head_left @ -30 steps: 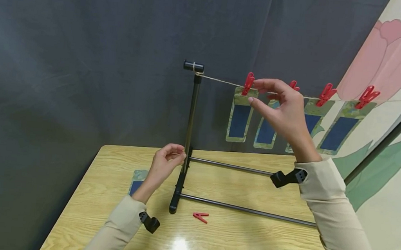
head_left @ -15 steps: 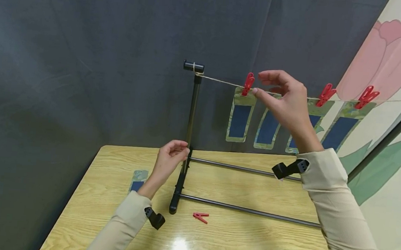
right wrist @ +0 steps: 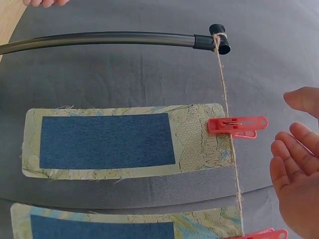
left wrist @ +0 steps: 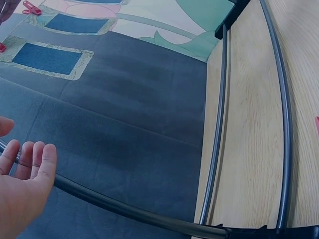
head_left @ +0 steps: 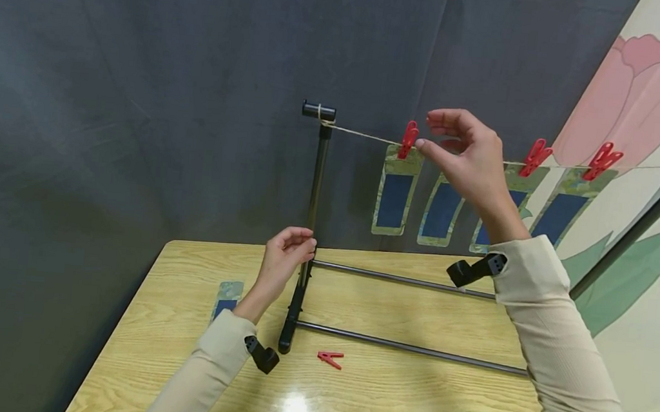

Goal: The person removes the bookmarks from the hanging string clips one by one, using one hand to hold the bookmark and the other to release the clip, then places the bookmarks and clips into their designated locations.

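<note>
A row of patterned fabric strips [head_left: 396,199] with dark blue panels hangs from a thin twine [head_left: 363,133]. Red clothespins hold them; the leftmost clothespin [right wrist: 234,124] bites the strip's top edge and the twine. My right hand [head_left: 473,156] hovers just right of that clothespin, thumb and fingers parted. In the right wrist view a gap separates the hand from the clothespin. It hides the second strip's clothespin in the head view. My left hand [head_left: 283,260] is raised beside the left black post [head_left: 317,185], its fingers loosely bent and holding nothing; contact with the post is unclear.
Another fabric strip [head_left: 228,296] lies on the wooden table [head_left: 180,336], partly behind my left wrist. One loose red clothespin [head_left: 330,359] lies in front of the lower rail [head_left: 412,349] of the stand. A dark curtain [head_left: 139,120] hangs behind.
My right hand has drawn back slightly right and up from the leftmost clothespin, its fingers spreading. The left hand has risen a little and shifted right toward the post.
</note>
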`<state>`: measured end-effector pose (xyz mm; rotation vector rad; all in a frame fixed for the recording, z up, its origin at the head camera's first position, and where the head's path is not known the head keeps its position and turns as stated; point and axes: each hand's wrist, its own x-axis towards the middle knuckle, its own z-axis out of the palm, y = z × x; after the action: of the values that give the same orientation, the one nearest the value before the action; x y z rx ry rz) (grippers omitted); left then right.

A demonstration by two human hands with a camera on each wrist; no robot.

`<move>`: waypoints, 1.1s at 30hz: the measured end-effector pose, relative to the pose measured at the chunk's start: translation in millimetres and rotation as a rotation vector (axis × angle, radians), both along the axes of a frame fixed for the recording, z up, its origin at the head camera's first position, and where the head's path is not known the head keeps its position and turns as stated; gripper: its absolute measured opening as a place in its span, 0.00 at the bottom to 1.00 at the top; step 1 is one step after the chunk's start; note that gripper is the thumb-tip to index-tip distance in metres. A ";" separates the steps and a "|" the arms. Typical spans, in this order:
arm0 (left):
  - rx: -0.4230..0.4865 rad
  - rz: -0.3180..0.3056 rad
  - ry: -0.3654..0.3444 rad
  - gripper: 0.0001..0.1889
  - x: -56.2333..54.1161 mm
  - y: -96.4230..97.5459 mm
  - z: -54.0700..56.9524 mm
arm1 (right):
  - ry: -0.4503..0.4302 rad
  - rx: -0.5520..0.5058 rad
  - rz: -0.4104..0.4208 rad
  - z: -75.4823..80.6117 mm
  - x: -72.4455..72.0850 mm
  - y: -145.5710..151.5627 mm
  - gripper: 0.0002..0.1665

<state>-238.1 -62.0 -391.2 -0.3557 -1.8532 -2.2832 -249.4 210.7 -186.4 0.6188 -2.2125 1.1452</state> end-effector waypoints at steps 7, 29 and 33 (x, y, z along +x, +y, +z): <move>0.020 -0.007 -0.016 0.12 -5.0 4.0 1.9 | -0.015 0.003 -0.002 2.6 -4.6 -0.2 0.25; 0.041 -0.028 -0.042 0.13 -14.8 14.0 5.0 | -0.124 0.070 -0.018 8.4 -15.2 -0.1 0.29; 0.026 -0.028 -0.051 0.12 -14.3 16.1 4.4 | -0.130 0.075 -0.023 7.7 -18.0 -1.2 0.29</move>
<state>-252.4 -45.9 -386.9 -0.3252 -1.8522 -2.3532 -267.4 209.5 -178.7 0.5621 -2.3758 1.1238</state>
